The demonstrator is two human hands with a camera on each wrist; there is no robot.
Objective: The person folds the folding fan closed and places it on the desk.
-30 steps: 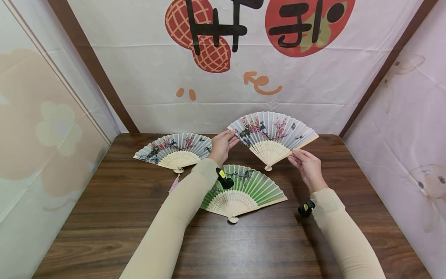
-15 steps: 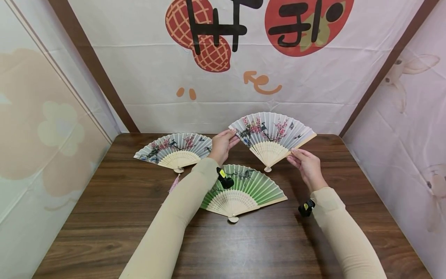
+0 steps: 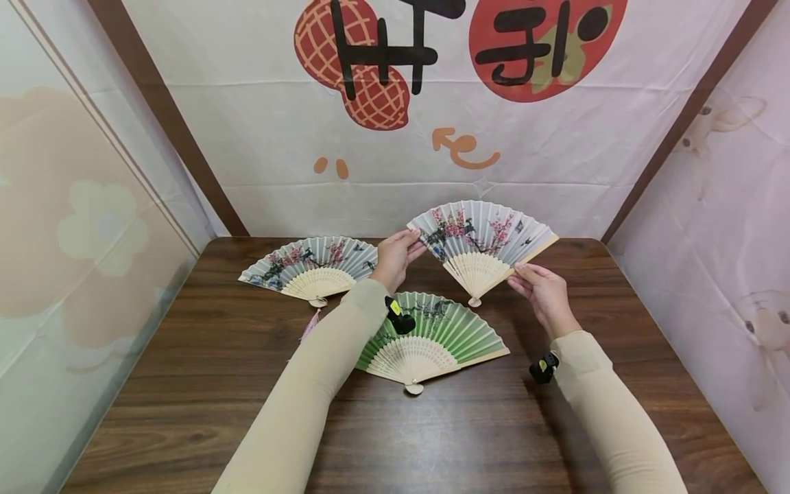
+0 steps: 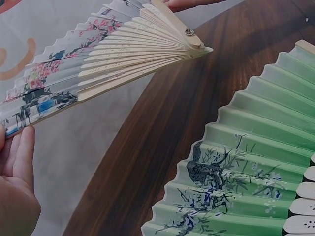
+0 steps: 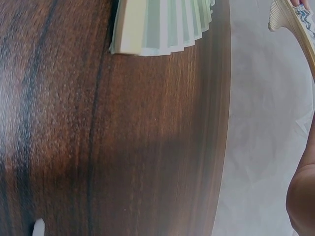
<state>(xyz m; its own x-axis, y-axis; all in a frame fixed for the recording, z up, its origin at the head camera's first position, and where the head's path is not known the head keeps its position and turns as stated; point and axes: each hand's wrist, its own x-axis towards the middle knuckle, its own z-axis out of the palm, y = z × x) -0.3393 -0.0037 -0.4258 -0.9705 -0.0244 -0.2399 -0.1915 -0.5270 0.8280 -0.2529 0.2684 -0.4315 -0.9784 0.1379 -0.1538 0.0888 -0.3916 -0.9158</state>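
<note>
Both hands hold up a spread white paper fan (image 3: 481,239) with pink blossoms and pale bamboo ribs above the far side of the table. My left hand (image 3: 395,255) pinches its left outer edge; my right hand (image 3: 538,288) pinches its right guard stick. In the left wrist view the same fan (image 4: 98,59) spreads from its rivet, with my left fingers (image 4: 19,157) at its lower corner. A green fan (image 3: 432,336) lies open on the table below it, and the green fan (image 4: 246,167) also shows in the left wrist view.
A second white blossom fan (image 3: 311,264) with a pink tassel lies open at the far left of the brown wooden table (image 3: 185,384). Cloth walls with printed figures close in the back and both sides. The right wrist view shows table wood (image 5: 123,147) and a fan's edge.
The held fan has folded in slightly: its right guard stick has swung a little to the left. Both hands have kept their grips and places.
</note>
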